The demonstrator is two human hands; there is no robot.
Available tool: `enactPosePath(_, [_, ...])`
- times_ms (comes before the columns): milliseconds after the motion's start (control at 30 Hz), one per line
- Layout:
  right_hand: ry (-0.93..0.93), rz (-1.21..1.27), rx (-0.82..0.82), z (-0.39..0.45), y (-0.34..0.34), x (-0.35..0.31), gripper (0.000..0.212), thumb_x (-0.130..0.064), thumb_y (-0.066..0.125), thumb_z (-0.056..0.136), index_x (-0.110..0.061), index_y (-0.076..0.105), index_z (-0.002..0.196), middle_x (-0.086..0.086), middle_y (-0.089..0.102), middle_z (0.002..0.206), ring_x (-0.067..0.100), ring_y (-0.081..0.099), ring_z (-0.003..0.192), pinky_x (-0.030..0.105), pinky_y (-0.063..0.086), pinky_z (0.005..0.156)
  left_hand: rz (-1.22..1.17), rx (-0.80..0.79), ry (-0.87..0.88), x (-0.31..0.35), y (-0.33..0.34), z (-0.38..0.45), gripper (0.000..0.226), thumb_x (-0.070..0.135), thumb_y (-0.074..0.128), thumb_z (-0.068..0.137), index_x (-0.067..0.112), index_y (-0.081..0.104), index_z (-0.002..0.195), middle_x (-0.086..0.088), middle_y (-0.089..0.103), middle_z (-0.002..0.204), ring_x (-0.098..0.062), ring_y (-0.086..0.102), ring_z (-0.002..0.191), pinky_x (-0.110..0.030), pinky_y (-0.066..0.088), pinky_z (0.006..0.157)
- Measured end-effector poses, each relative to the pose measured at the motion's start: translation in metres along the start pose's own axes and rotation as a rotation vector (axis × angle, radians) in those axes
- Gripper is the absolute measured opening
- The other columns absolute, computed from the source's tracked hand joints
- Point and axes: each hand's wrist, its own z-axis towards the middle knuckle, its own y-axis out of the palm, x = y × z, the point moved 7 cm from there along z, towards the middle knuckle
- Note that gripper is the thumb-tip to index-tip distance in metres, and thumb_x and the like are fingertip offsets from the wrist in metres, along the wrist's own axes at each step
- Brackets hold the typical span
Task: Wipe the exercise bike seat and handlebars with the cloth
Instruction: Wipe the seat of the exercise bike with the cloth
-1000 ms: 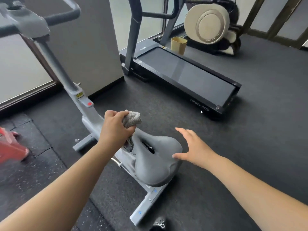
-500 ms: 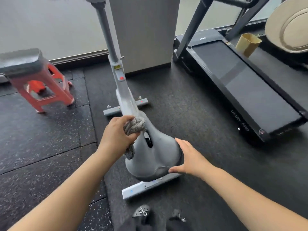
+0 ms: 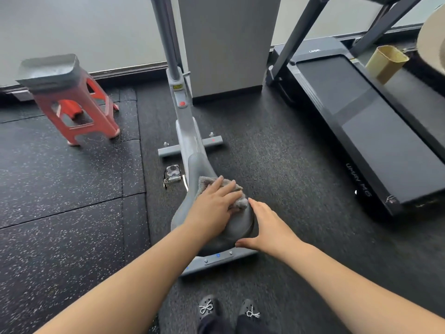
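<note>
The grey exercise bike seat (image 3: 237, 231) is in the middle of the view, on a grey bike frame (image 3: 186, 131) whose post runs up and out of the top edge. The handlebars are out of view. A grey cloth (image 3: 237, 201) lies on top of the seat. My left hand (image 3: 213, 208) presses flat on the cloth, fingers spread over it. My right hand (image 3: 267, 227) rests against the seat's right side, thumb under its rear edge, fingers along the rim.
A red plastic stool (image 3: 72, 100) with a grey pad stands at the left. A black treadmill (image 3: 361, 121) lies at the right, with a tan bin (image 3: 386, 63) beside it. A grey pillar (image 3: 226, 44) stands behind the bike. My shoes (image 3: 228, 309) are at the bottom.
My left hand went from gripping the bunched cloth at the seat's nose to pressing it flat on the seat top. My right hand closed in onto the seat's right side. The view tilted down.
</note>
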Motion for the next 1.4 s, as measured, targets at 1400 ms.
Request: enactPosePath(1400, [-0.021, -0.019, -0.008, -0.002, -0.006, -0.006, 0.116, -0.055, 0.080, 0.060, -0.019, 0.016, 0.149, -0.002, 0.026, 0.153, 0.021, 0.026, 0.140, 0.043, 0.029, 0.112, 0.198, -0.064, -0.126, -0.015, 0.004, -0.049, 0.060, 0.069, 0.023, 0.080, 0.052, 0.031, 0.137, 0.015, 0.024, 0.154, -0.031, 0.020, 0.141, -0.065, 0.020, 0.104])
